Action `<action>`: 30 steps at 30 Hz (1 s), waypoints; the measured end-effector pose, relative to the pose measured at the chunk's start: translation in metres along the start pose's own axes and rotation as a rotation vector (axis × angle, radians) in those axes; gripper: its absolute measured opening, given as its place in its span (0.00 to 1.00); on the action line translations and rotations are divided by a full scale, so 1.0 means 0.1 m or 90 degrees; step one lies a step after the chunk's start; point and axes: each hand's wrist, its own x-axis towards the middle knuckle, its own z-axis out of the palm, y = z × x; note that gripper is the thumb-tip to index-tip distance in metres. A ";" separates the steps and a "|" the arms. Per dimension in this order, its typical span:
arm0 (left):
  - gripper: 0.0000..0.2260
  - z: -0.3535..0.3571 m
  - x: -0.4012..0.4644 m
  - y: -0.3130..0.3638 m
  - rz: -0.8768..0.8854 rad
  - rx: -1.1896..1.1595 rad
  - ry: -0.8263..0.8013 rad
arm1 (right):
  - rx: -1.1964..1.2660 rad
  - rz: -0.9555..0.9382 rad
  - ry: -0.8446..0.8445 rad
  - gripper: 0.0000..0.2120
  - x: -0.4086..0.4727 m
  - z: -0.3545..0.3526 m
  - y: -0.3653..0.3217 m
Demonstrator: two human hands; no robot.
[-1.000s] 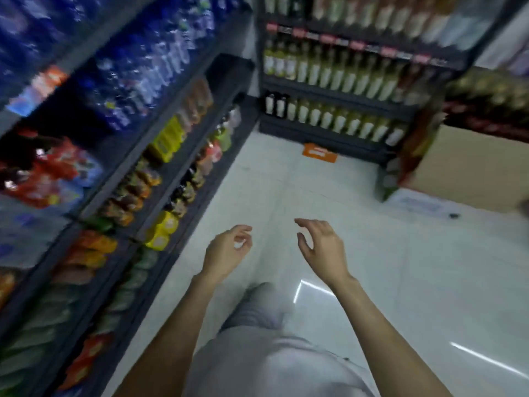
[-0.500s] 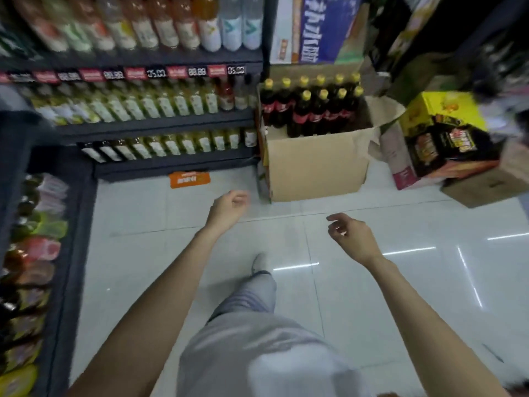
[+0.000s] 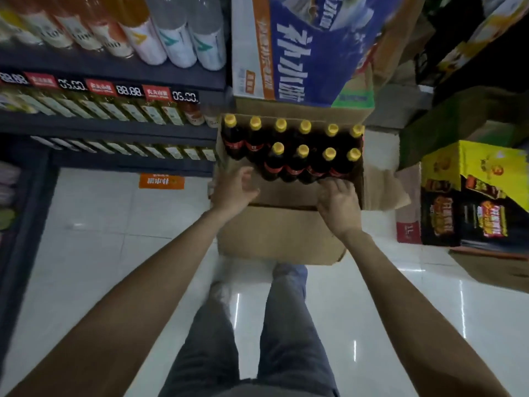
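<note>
Box long axis runs L–R, bottles upright, caps up — L hand grip apart, R hand grip can't tell.

head cam | faces forward-down | close above carton | single view

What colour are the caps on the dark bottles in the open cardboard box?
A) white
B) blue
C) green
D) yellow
D: the caps on the dark bottles standing in the cardboard box are all yellow.
</note>
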 end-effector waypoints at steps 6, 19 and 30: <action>0.33 0.57 0.77 -0.06 -0.095 -0.022 0.062 | -0.082 -0.166 0.011 0.29 1.02 0.10 0.36; 0.31 1.11 1.39 -0.31 -0.069 -0.050 0.230 | -0.093 -0.287 -0.124 0.20 1.59 0.21 0.06; 0.30 -0.02 -0.51 0.41 0.010 -0.315 0.361 | 0.430 -0.175 0.115 0.18 0.39 -1.01 -0.58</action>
